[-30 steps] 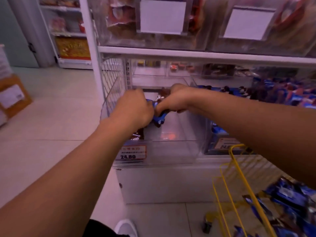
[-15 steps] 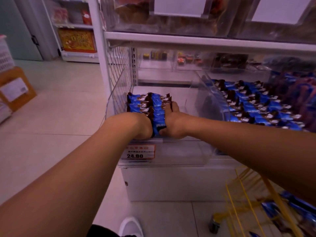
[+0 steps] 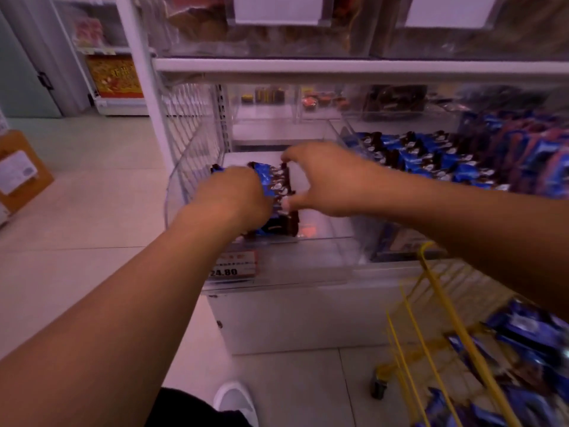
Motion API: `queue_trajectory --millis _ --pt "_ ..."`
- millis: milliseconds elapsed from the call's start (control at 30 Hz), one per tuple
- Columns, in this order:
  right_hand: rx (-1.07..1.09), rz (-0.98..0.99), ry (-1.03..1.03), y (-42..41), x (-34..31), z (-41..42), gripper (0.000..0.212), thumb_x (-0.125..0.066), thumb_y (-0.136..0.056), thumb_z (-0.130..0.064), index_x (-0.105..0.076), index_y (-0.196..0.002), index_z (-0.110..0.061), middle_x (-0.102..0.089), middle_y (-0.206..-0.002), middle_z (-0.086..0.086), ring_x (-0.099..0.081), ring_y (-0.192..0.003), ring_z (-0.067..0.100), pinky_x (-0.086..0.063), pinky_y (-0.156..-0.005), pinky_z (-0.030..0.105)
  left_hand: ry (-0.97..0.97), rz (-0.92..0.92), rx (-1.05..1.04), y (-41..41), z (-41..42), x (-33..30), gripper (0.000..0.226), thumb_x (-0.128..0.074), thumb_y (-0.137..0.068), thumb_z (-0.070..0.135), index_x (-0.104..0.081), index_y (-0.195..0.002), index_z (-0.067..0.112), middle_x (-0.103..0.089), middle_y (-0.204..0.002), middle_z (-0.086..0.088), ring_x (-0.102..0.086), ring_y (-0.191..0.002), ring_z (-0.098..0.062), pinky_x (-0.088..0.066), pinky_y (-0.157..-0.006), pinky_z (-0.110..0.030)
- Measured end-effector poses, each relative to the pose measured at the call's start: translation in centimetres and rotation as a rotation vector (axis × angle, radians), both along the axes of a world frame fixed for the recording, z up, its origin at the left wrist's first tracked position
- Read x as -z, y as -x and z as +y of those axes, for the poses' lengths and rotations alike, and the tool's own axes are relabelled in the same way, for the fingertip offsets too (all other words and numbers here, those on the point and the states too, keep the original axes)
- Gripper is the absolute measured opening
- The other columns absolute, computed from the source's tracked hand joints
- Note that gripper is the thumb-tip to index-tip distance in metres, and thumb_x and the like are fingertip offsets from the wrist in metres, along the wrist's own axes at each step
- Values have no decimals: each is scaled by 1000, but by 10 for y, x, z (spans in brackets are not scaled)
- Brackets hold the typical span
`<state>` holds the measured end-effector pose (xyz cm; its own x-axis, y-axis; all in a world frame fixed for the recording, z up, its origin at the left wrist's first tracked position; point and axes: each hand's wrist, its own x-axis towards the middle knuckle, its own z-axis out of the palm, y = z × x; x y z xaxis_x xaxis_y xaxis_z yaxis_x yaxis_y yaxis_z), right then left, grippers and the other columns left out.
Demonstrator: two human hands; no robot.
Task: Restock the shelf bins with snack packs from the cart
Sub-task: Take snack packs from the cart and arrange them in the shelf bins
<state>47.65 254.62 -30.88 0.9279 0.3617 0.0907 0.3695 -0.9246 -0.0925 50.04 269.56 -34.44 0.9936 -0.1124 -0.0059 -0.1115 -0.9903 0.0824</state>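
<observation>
Head view: pale tiled floor [image 3: 92,211]; shelving [image 3: 338,67]

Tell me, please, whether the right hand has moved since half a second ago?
Yes. The right hand has lifted off the snack packs and shifted right and toward the back, away from the price tag on the bin's front.

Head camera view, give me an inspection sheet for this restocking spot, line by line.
Surface: clear bin on the low shelf, floor mostly bare.
Job's things: blue packs stacked at the bin's left; more in the yellow cart.
Clutter: price tag; cardboard box on the floor.
Hands: left hand grips the packs; right hand spread beside them.
Cables: nothing seen.
Surroundings: neighbouring bin full; shelves behind.
</observation>
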Motion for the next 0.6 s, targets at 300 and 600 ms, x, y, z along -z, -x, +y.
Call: queue_trajectory --millis 300,600 --pt "252 759 490 168 23 -236 48 -69 -83 -56 -64 -122 -28 -67 -118 -2 -64 -104 17 -50 -82 27 225 -277 980 133 -180 -18 39 -43 -87 64 -59 -92 29 -66 -85 0 -63 -79 -28 -52 -67 -38" --pt "167 1335 531 188 122 -262 87 -68 -78 -67 -43 -147 -22 -43 -151 4 -45 -135 30 -49 -103 50 -748 811 904 178 -280 78 59 -56 -94 49 -54 -135 6 -57 -137 -9 -52 -102 -21 -36 -81 -28"
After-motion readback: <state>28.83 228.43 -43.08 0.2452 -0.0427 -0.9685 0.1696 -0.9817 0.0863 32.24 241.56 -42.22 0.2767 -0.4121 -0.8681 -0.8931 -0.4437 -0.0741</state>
